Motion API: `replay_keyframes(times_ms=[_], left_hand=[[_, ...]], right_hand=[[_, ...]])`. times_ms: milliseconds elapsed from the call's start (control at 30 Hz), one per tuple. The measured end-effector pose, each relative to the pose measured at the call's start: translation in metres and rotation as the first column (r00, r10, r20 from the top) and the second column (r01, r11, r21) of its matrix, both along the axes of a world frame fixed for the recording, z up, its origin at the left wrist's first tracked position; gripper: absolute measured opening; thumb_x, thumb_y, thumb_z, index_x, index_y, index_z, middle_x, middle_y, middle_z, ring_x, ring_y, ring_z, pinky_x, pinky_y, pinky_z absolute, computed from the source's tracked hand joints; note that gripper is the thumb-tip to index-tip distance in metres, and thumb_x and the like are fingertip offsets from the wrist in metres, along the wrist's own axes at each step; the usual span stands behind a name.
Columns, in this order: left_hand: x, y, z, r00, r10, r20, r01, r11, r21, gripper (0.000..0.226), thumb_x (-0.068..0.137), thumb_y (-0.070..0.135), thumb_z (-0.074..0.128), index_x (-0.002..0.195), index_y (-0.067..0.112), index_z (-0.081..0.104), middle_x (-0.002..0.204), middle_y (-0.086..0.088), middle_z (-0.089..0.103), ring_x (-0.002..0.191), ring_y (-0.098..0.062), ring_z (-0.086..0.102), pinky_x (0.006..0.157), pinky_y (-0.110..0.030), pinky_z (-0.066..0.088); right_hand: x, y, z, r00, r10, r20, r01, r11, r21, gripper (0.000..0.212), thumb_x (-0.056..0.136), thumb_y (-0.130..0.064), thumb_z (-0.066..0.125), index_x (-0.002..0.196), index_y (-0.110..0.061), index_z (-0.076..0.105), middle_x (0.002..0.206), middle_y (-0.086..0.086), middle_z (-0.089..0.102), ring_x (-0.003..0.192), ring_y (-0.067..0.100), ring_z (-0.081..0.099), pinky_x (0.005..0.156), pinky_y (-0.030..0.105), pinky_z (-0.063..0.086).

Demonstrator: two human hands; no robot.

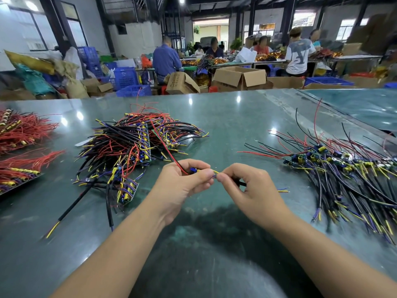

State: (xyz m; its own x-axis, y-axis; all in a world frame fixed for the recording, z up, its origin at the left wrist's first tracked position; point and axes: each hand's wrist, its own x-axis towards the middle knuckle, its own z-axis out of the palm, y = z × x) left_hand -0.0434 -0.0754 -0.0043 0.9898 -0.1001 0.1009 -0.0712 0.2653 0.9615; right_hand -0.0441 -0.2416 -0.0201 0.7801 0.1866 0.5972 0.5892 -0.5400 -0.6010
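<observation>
We hold a small blue-bodied wire harness (194, 170) w/ both hands, just above the shiny dark-green table top (236, 117), near its front edge & approx midway btwn the two big heaps. Our left hand (182, 186) has thumb & curled fingers pinching the harness at its blue part. A red lead & a black lead run up out of that grip, back twd the centre heap. Our right hand (251, 190) pinches the yellow & blue strands just beside the left thumb, so the fingertips of both hands nearly touch. A black sleeved stretch passes under the right palm & its thin blue/yellow ends stick out to the right.

Left of ctr lies a tangled heap (133, 143) of black, red, yellow & purple wires on green circuit boards. On the right is a looser spread (343, 168) of black & red wired pieces w/ yellow & blue parts. Far left: bundles of red wires (21, 130). Behind the table: open brown cardboard boxes (240, 77), blue plastic crates (133, 90) & other people (165, 59) at long benches.
</observation>
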Motion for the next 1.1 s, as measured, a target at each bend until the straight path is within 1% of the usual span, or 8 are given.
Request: replay_keyframes(times_ms=[233, 367, 433, 567, 633, 800, 900, 1100], left_hand=[[-0.002, 0.007, 0.005, 0.998, -0.023, 0.05, 0.016, 0.991, 0.133, 0.014, 0.058, 0.019, 0.076, 0.07, 0.016, 0.069, 0.066, -0.007, 0.07, 0.058, -0.013, 0.068, 0.053, -0.018, 0.052], [-0.001, 0.009, 0.008, 0.998, -0.052, 0.042, 0.05, 0.998, 0.045, 0.008, 0.06, 0.025, 0.074, 0.065, 0.019, 0.073, 0.068, -0.005, 0.071, 0.056, -0.009, 0.066, 0.051, -0.016, 0.051], [0.0, 0.01, 0.009, 0.998, -0.037, 0.06, 0.033, 0.998, 0.061, 0.005, 0.06, 0.023, 0.074, 0.064, 0.02, 0.072, 0.067, -0.005, 0.07, 0.055, -0.009, 0.065, 0.051, -0.016, 0.051], [0.002, 0.011, 0.008, 0.991, 0.084, 0.101, -0.087, 0.996, 0.026, 0.007, 0.062, 0.017, 0.072, 0.067, 0.014, 0.069, 0.064, -0.005, 0.069, 0.055, -0.011, 0.066, 0.054, -0.017, 0.053], [0.003, 0.01, 0.008, 0.986, 0.125, 0.109, -0.125, 0.992, -0.005, 0.008, 0.063, 0.014, 0.072, 0.069, 0.012, 0.067, 0.065, -0.007, 0.069, 0.054, -0.012, 0.066, 0.054, -0.017, 0.053], [0.0, 0.003, 0.005, 0.984, 0.119, 0.131, -0.132, 0.987, 0.093, 0.01, 0.073, 0.007, 0.071, 0.067, 0.014, 0.068, 0.063, -0.006, 0.068, 0.056, -0.012, 0.066, 0.056, -0.018, 0.053], [-0.001, 0.003, 0.007, 0.982, 0.12, 0.144, -0.13, 0.99, 0.063, 0.008, 0.066, 0.017, 0.072, 0.071, 0.012, 0.068, 0.065, -0.007, 0.069, 0.056, -0.012, 0.066, 0.056, -0.019, 0.053], [0.0, 0.003, 0.007, 0.975, 0.168, 0.146, -0.179, 0.982, 0.066, 0.01, 0.08, 0.003, 0.067, 0.074, 0.01, 0.066, 0.065, -0.006, 0.069, 0.055, -0.011, 0.065, 0.055, -0.018, 0.052]], right_hand=[[-0.005, 0.002, 0.004, 0.996, 0.036, 0.08, -0.037, 0.999, 0.012, 0.019, 0.09, -0.022, 0.063, 0.073, -0.014, 0.065, 0.061, -0.009, 0.054, 0.057, 0.009, 0.045, 0.057, 0.021, 0.037], [-0.006, 0.007, 0.009, 0.996, 0.051, 0.067, -0.057, 0.995, 0.084, 0.02, 0.088, -0.027, 0.063, 0.073, -0.014, 0.067, 0.055, -0.015, 0.047, 0.054, 0.005, 0.041, 0.053, 0.012, 0.031], [-0.003, 0.004, 0.009, 0.996, 0.081, -0.035, -0.078, 0.995, 0.058, 0.021, 0.088, -0.033, 0.066, 0.074, -0.017, 0.069, 0.052, -0.012, 0.046, 0.052, 0.005, 0.038, 0.051, 0.014, 0.03], [0.005, -0.023, 0.013, 0.97, 0.017, -0.243, -0.084, 0.96, -0.267, 0.049, 0.068, -0.072, 0.052, 0.06, -0.024, 0.059, 0.051, 0.0, 0.042, 0.051, 0.009, 0.032, 0.05, 0.027, 0.03], [0.005, -0.034, 0.02, 0.97, 0.021, -0.241, -0.079, 0.969, -0.235, 0.063, 0.069, -0.078, 0.043, 0.059, -0.017, 0.055, 0.047, -0.005, 0.036, 0.049, 0.008, 0.029, 0.048, 0.026, 0.025], [0.006, -0.037, 0.026, 0.972, -0.144, -0.187, 0.076, 0.941, -0.331, 0.067, 0.088, -0.063, 0.017, 0.056, -0.009, 0.039, 0.052, 0.009, 0.04, 0.057, 0.026, 0.041, 0.058, 0.038, 0.034], [0.004, -0.034, 0.029, 0.973, -0.17, -0.155, 0.106, 0.93, -0.351, 0.065, 0.089, -0.059, 0.012, 0.058, -0.006, 0.034, 0.056, 0.017, 0.043, 0.06, 0.034, 0.041, 0.061, 0.043, 0.037], [0.006, -0.029, 0.024, 0.938, -0.306, -0.16, 0.188, 0.841, -0.507, 0.054, 0.095, -0.057, 0.011, 0.065, -0.018, 0.033, 0.065, -0.001, 0.047, 0.073, 0.029, 0.044, 0.061, 0.037, 0.032]])
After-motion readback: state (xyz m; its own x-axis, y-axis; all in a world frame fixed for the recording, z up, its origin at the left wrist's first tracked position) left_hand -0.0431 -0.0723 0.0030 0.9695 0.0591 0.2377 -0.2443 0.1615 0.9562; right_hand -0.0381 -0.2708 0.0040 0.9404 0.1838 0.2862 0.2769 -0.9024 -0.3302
